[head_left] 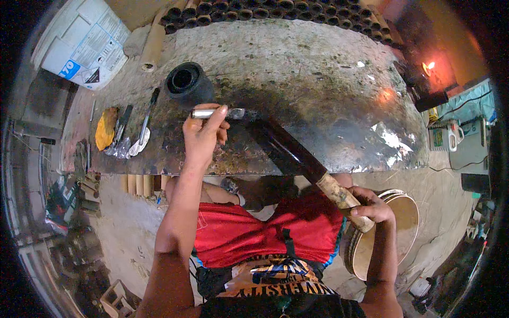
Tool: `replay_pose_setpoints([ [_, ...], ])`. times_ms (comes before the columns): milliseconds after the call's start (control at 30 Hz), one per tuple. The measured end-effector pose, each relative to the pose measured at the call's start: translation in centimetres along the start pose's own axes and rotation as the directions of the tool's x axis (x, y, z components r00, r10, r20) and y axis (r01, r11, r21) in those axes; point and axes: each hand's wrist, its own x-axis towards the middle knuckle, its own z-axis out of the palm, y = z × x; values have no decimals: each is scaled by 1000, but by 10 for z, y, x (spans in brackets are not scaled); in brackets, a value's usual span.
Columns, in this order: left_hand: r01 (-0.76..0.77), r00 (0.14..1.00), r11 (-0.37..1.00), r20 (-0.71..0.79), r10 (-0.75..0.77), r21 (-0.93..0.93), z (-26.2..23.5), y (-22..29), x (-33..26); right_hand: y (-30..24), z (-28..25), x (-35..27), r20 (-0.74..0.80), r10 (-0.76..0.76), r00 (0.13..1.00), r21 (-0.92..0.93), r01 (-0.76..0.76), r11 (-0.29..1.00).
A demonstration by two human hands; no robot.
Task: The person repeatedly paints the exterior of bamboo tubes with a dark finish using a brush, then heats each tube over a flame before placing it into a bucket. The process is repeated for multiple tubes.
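Observation:
My left hand [204,132] is closed around a short silvery handle with a flat, pale end, which looks like a brush [208,113]. The tip of it lies beside the far end of a long bamboo-like tube [294,151]. Most of this tube is glossy dark brown; its near end is bare and tan. My right hand [374,205] grips that tan end over my right thigh, and the tube slants up and left across the table edge. Just beyond my left hand stands a round black pot [190,85], with a dark opening.
Stained wooden table [297,58] ahead. Stacked dark-rimmed tubes [275,11] line its back; a flame [430,65] burns at the far right. A white bucket [87,47] stands far left, near an orange-yellow piece [106,128] and slim tools. A round tub [405,222] is beside my right arm.

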Motion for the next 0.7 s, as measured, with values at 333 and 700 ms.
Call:
replay_pose_setpoints([
  [333, 148, 890, 985, 446, -94, -88, 60, -20, -107, -22, 13, -9, 32, -118, 993, -392, 121, 912],
  [700, -140, 990, 984, 28, 137, 110, 6, 11, -27, -20, 12, -11, 70, -228, 971, -608, 222, 762],
])
